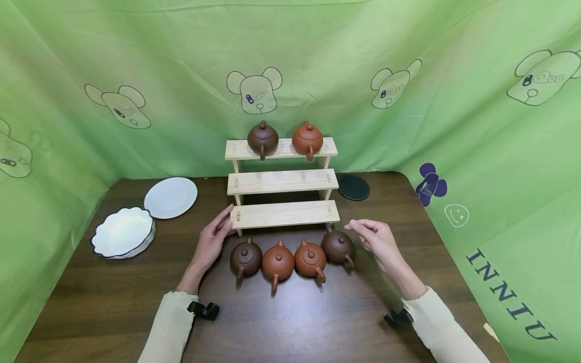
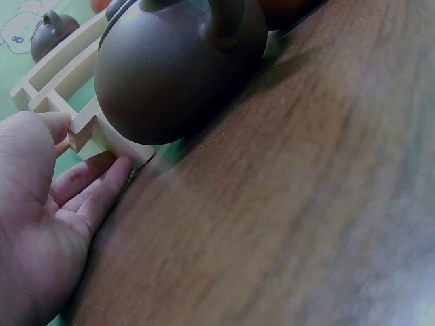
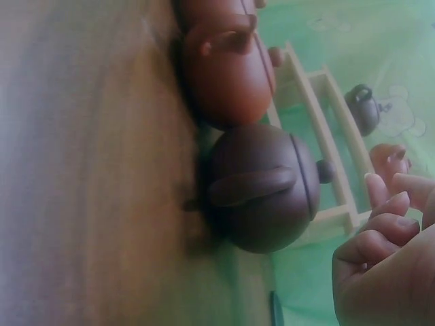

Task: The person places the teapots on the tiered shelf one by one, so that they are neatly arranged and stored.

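Observation:
My left hand (image 1: 214,241) touches the left end of a wooden three-step rack (image 1: 283,214), its fingers fairly straight in the left wrist view. My right hand (image 1: 378,243) is raised at the rack's lower right, its fingers loosely curled around nothing. Closest to it is a dark brown teapot (image 1: 338,247), spout toward the rack and handle toward me. Left of that, in a row before the rack, stand an orange-brown teapot (image 1: 310,259), a second orange-brown teapot (image 1: 278,262) and another dark brown teapot (image 1: 245,259), which is nearest my left hand.
On the top step sit a dark brown teapot (image 1: 263,139) and an orange-brown teapot (image 1: 307,139). A white plate (image 1: 170,197) and a scalloped white bowl (image 1: 123,233) stand at the left. A black round disc (image 1: 354,187) lies behind right. Green curtain (image 1: 181,60) surrounds the table (image 1: 290,327).

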`<state>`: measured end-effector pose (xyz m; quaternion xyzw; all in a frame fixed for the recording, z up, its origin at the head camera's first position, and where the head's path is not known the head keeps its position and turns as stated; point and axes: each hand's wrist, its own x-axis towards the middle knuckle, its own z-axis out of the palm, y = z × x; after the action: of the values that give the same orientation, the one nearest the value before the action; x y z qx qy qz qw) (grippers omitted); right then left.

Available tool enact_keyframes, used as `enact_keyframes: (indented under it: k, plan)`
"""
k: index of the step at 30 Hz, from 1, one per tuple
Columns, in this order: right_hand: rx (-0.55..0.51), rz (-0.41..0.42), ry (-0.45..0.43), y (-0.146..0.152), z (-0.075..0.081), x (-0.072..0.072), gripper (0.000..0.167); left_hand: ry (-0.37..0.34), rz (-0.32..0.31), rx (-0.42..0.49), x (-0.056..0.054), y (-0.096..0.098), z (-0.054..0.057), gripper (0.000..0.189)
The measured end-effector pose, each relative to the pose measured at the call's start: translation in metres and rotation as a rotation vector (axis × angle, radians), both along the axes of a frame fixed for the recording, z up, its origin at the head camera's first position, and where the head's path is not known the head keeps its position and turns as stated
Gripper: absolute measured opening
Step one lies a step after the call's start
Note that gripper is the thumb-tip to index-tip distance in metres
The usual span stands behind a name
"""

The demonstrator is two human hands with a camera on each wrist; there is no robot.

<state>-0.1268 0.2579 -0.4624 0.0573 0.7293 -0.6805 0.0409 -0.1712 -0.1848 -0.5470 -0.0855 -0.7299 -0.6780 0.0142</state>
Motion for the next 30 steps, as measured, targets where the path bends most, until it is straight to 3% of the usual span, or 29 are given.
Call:
enact_keyframes:
  k: [1, 3, 5, 8, 10, 13, 17, 24, 30]
  plan:
    - [0.0, 0.0, -0.004, 0.001, -0.001, 0.001, 0.022, -0.015, 0.006, -0.021, 0.002, 0.001, 0.004, 0.052]
    - [0.001, 0.001, -0.007, 0.001, -0.004, 0.004, 0.021, -0.026, 0.006, -0.006, -0.002, -0.002, -0.003, 0.051]
    - [0.006, 0.003, -0.015, 0.002, -0.006, 0.006, 0.021, -0.028, -0.001, -0.011, -0.001, -0.002, -0.002, 0.051]
    - [0.018, 0.014, -0.032, 0.004, -0.009, 0.01, 0.021, -0.003, -0.005, -0.002, -0.001, -0.002, -0.004, 0.052]
    - [0.03, 0.018, -0.047, 0.006, -0.011, 0.013, 0.021, 0.009, -0.002, -0.009, 0.003, 0.002, 0.005, 0.052]
    - [0.034, 0.021, -0.067, 0.01, -0.014, 0.017, 0.02, 0.031, 0.001, 0.016, 0.003, 0.002, 0.003, 0.051]
    - [0.018, 0.012, -0.096, 0.013, -0.018, 0.022, 0.016, 0.053, -0.013, 0.039, -0.003, -0.002, -0.006, 0.051]
    - [0.041, 0.016, -0.146, 0.018, -0.025, 0.031, 0.013, 0.059, -0.015, 0.051, -0.004, -0.003, -0.011, 0.053]
    - [0.072, 0.112, -0.169, 0.025, -0.029, 0.037, 0.009, 0.022, -0.013, 0.037, -0.009, -0.007, -0.022, 0.055]
